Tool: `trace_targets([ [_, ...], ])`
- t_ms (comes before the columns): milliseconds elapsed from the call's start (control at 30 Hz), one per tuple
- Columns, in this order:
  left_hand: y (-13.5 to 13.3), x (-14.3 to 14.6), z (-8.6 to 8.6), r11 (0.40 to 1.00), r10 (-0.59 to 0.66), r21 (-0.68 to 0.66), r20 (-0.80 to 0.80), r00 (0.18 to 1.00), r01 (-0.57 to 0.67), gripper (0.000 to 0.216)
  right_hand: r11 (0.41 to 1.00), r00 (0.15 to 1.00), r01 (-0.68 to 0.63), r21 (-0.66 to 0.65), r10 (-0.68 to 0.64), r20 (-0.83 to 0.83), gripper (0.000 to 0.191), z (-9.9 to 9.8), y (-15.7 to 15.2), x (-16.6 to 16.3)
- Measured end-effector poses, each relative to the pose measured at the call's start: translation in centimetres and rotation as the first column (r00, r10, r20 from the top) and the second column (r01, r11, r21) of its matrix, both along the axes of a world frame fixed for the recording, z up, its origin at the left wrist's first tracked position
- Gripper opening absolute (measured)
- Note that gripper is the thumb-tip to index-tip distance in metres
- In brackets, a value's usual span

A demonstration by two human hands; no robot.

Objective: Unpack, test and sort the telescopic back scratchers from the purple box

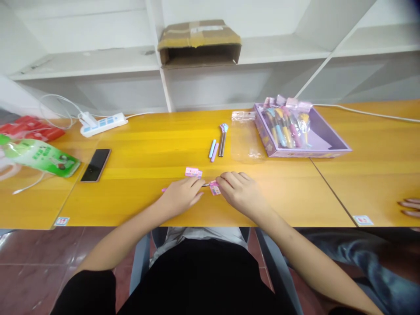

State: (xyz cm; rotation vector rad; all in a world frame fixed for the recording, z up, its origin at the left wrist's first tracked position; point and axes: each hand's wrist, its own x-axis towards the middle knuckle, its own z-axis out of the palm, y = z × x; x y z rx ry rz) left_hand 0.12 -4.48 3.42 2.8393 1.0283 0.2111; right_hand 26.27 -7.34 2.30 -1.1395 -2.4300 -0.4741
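My left hand is closed around a slim pen-like stick, whose pink end pokes out on the left and whose dark metallic tip points right. Fingers bent together, my right hand pinches a small pink piece close to that tip; its exact kind is hidden. Under the right fingertips shows a small pink printed card. More pink cards lie just beyond my left fingers. Farther back are a blue tube, a purple tube and dark metallic sticks with pastel tops.
A purple tray holds several bagged brush-like items, beside a clear plastic bag. Leftward lie a phone, a green bottle and a power strip. A cardboard box sits on the shelf. Another person's hand rests at right.
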Motion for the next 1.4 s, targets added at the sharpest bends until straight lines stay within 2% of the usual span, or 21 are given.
trace_targets([
  [67, -0.2, 0.2, -0.1, 0.999, 0.032, 0.019, -0.03, 0.999, -0.031, 0.017, 1.0, 1.0, 0.01, -0.014, -0.009, 0.028, 0.023, 0.0, -0.3, -1.1],
  [267, -0.4, 1.1, 0.2, 0.994, 0.094, 0.072, -0.095, 0.991, -0.088, 0.011, 0.998, 0.998, 0.02, -0.054, -0.017, 0.054, 0.025, -0.6, -0.3, -2.5],
  [500, -0.3, 2.1, -0.1, 0.987, 0.16, 0.009, -0.196, 0.968, -0.161, 0.02, 0.995, 0.997, 0.067, -0.071, -0.064, 0.047, 0.017, -1.5, -0.5, -2.4],
  [667, 0.0, 1.5, -0.3, 0.98, 0.166, -0.062, -0.288, 0.943, -0.191, 0.019, 0.997, 0.998, 0.056, -0.053, -0.055, 0.019, 0.017, -1.8, -0.9, -1.2],
  [833, 1.0, -1.1, -0.1, 0.963, 0.238, -0.033, -0.37, 0.898, -0.269, 0.025, 0.988, 0.99, 0.137, -0.065, -0.135, 0.03, 0.021, -2.3, -1.6, 3.0],
  [967, 1.8, -5.2, -0.8, 0.943, 0.32, 0.03, -0.367, 0.874, -0.332, 0.023, 0.979, 0.977, 0.203, 0.032, -0.205, 0.057, 0.028, -3.4, -2.3, 7.7],
  [1100, 2.2, -10.4, -1.9, 0.952, 0.305, 0.085, -0.341, 0.889, -0.294, 0.02, 0.97, 0.969, 0.22, 0.1, -0.229, 0.088, 0.039, -4.0, -3.2, 13.3],
  [1233, 2.2, -15.5, -1.7, 0.93, 0.357, 0.199, -0.305, 0.883, -0.308, 0.022, 0.932, 0.936, 0.314, 0.18, -0.336, 0.103, 0.041, -4.1, -4.4, 19.6],
  [1333, 1.8, -17.6, -1.5, 0.942, 0.307, 0.227, -0.292, 0.906, -0.246, 0.025, 0.929, 0.936, 0.32, 0.185, -0.34, 0.086, 0.037, -4.4, -5.0, 22.8],
  [1400, 1.6, -18.0, -1.6, 0.949, 0.285, 0.222, -0.294, 0.912, -0.225, 0.024, 0.932, 0.937, 0.331, 0.146, -0.343, 0.061, 0.035, -4.8, -5.1, 23.3],
])
